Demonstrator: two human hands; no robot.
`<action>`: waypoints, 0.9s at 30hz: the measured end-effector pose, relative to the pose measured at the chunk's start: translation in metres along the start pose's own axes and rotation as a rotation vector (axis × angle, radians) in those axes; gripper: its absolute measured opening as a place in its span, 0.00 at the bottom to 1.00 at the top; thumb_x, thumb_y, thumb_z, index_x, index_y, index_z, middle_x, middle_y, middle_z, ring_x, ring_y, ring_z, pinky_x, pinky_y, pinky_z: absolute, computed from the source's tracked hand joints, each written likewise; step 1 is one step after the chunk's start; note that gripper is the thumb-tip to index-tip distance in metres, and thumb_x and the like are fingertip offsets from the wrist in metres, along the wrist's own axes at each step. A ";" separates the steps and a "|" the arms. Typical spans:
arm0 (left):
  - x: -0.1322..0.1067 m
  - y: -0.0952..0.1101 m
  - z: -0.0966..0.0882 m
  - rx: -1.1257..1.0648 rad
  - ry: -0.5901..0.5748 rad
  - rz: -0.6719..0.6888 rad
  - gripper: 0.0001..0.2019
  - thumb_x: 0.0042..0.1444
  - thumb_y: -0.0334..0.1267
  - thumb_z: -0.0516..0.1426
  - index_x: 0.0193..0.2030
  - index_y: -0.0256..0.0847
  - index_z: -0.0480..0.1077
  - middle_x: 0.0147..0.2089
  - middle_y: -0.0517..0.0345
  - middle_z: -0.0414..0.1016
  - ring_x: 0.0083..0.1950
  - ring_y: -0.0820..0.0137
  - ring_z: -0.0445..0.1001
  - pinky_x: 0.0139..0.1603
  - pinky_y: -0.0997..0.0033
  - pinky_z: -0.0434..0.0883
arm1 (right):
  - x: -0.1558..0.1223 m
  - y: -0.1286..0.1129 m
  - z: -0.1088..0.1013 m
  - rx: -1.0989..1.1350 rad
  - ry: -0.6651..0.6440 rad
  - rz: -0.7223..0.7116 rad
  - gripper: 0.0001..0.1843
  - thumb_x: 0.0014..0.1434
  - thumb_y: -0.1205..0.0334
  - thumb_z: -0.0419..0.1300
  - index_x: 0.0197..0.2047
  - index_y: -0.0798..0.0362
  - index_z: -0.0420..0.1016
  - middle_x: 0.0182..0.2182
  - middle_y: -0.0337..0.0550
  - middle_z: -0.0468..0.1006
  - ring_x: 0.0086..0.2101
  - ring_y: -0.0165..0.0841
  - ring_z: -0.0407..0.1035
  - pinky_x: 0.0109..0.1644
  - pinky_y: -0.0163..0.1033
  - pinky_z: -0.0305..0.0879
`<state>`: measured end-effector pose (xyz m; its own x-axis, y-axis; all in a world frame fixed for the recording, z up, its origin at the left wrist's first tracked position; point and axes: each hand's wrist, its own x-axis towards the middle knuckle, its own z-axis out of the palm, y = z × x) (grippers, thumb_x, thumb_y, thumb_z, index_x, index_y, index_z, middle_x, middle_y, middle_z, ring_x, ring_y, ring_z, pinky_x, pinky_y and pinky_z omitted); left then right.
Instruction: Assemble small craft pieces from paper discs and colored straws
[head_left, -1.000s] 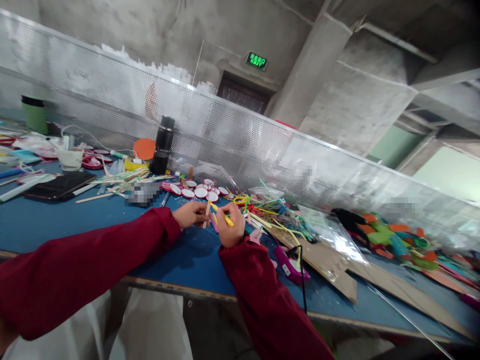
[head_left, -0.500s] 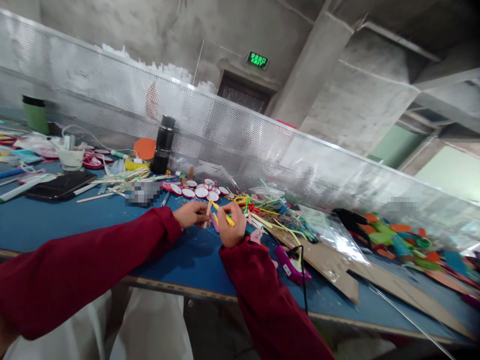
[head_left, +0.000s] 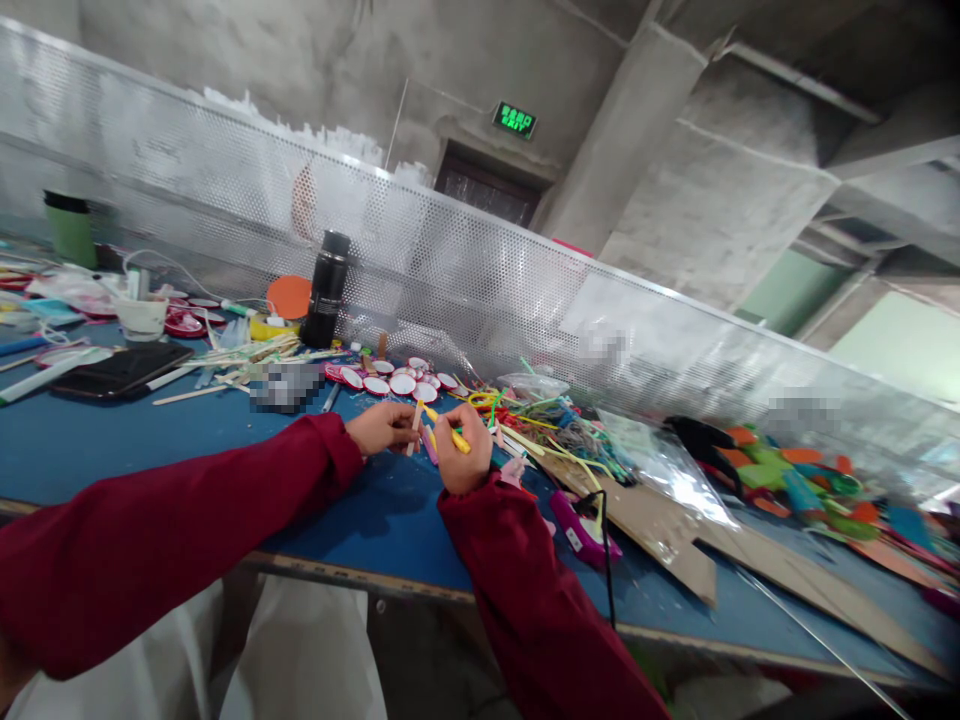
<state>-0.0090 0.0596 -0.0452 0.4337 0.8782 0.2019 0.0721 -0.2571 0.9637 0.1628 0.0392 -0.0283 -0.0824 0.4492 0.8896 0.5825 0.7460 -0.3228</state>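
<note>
My left hand (head_left: 381, 427) rests on the blue table (head_left: 90, 440) with its fingers pinched on a small wooden stick (head_left: 414, 428). My right hand (head_left: 459, 460) is curled round a yellow strip (head_left: 448, 430) that pokes out between the fingers. The two hands almost touch above the table, both in dark red sleeves. Just behind them lie several red-rimmed white discs (head_left: 401, 383).
A black flask (head_left: 325, 290) stands by the perforated metal screen (head_left: 465, 270). A dark tablet (head_left: 120, 370), wooden sticks and a white cup (head_left: 139, 318) lie left. Coloured strips (head_left: 555, 425), a pink tool (head_left: 581, 530), cardboard (head_left: 675, 540) and foam shapes (head_left: 795, 480) lie right.
</note>
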 end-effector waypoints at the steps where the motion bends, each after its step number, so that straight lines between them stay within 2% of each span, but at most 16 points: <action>1: 0.000 0.000 0.000 -0.002 0.003 -0.001 0.18 0.45 0.45 0.66 0.38 0.36 0.67 0.30 0.57 0.76 0.29 0.71 0.74 0.30 0.73 0.70 | 0.000 0.000 0.000 0.004 -0.001 0.002 0.10 0.60 0.61 0.55 0.26 0.50 0.64 0.23 0.37 0.68 0.26 0.30 0.63 0.32 0.36 0.58; 27: -0.001 0.000 0.001 0.025 0.006 0.027 0.19 0.45 0.47 0.67 0.35 0.37 0.67 0.29 0.58 0.77 0.28 0.72 0.74 0.27 0.76 0.68 | 0.000 0.000 0.001 -0.003 -0.014 -0.012 0.11 0.60 0.60 0.56 0.26 0.51 0.64 0.23 0.36 0.68 0.26 0.30 0.63 0.33 0.36 0.59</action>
<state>-0.0086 0.0586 -0.0450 0.4303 0.8731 0.2294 0.0829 -0.2912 0.9531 0.1625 0.0398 -0.0285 -0.1005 0.4467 0.8890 0.5841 0.7499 -0.3108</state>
